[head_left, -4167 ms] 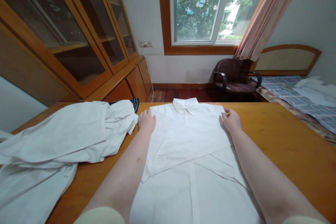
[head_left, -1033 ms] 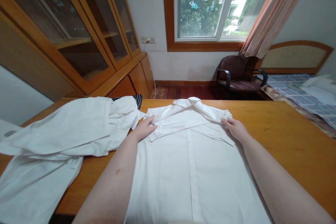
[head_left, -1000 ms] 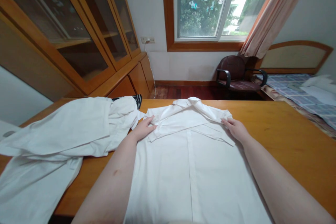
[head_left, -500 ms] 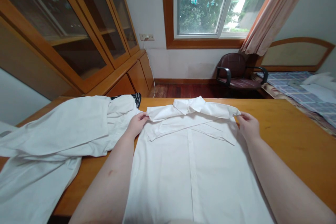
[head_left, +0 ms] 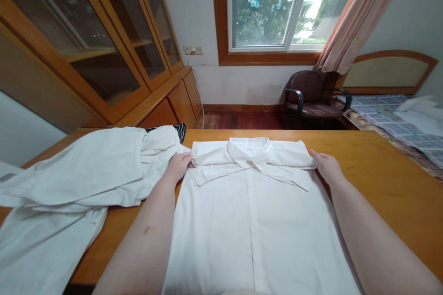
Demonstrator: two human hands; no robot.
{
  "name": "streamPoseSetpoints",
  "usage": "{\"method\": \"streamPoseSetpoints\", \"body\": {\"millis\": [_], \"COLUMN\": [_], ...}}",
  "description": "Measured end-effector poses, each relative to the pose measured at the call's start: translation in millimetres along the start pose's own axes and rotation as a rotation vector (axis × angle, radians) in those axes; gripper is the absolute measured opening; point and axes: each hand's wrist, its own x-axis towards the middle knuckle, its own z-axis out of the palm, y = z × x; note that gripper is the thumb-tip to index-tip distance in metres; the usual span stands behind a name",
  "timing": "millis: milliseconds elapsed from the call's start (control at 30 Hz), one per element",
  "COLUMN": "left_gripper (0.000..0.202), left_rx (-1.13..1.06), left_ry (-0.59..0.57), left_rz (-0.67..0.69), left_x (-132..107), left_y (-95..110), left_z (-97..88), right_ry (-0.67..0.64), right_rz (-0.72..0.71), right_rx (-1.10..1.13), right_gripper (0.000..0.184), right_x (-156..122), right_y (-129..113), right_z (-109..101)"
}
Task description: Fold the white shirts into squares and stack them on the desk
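Observation:
A white button-front shirt (head_left: 224, 221) lies front up before me, its sleeves folded across the chest. Its collar (head_left: 249, 147) is at the far end, and the inside of the neck shows. At the left shoulder edge, my left hand (head_left: 180, 165) is closed on the cloth, with some fingertips hidden by it. Opposite, my right hand (head_left: 327, 166) pinches the right shoulder edge; its lower fingers are partly out of sight. Left of the shirt is a heap of white clothes (head_left: 104, 161), close to my left wrist.
The wooden table (head_left: 380, 193) bears everything. A black striped cloth (head_left: 180, 130) pokes out behind the heap. Beyond stand a glass-door cabinet (head_left: 148, 87), an armchair (head_left: 308, 94) and a bed (head_left: 398, 110) at right.
The shirt's shoulders and collar have come down flatter, and the neck opening now faces up. Both hands have lowered slightly toward me, at the same shoulder edges.

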Motion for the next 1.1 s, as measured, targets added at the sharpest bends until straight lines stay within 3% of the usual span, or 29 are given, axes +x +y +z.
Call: {"method": "streamPoseSetpoints", "body": {"millis": [167, 300, 400, 500, 667, 833, 967, 1100], "left_gripper": [0.049, 0.035, 0.022, 0.025, 0.029, 0.029, 0.033, 0.035], "left_rx": [0.069, 0.099, 0.022, -0.021, 0.053, 0.094, 0.118, 0.136], "left_ry": [0.052, -0.02, -0.042, -0.056, -0.051, -0.068, -0.075, -0.088], "left_rz": [-0.079, -0.127, -0.127, -0.149, -0.121, -0.104, -0.083, -0.062], "left_x": [-2, -2, -3, -6, -10, -11, -9, -6], "left_y": [8, 12, 9, 5, 7, 9, 6, 2], "left_z": [-2.6, -4.2, -4.2, -3.9, -4.9, -5.4, -4.7, -3.0], "right_ry": [-0.074, -0.16, -0.193, -0.168, -0.155, -0.287, -0.304, -0.278], "right_rz": [-0.097, -0.14, -0.196, -0.225, 0.02, 0.237, 0.284, 0.229], "right_rx": [-0.06, -0.109, -0.261, -0.341, -0.318, -0.12, -0.081, -0.214], "right_gripper": [0.034, 0.043, 0.039, 0.034, 0.041, 0.02, 0.014, 0.013], "right_x": [1, 0, 0, -1, -4, -4, 1, 8], "right_y": [2, 2, 1, 0, -3, 0, 6, 10], "right_z": [-1, -3, -6, -6, -8, -9, -5, -3]}}
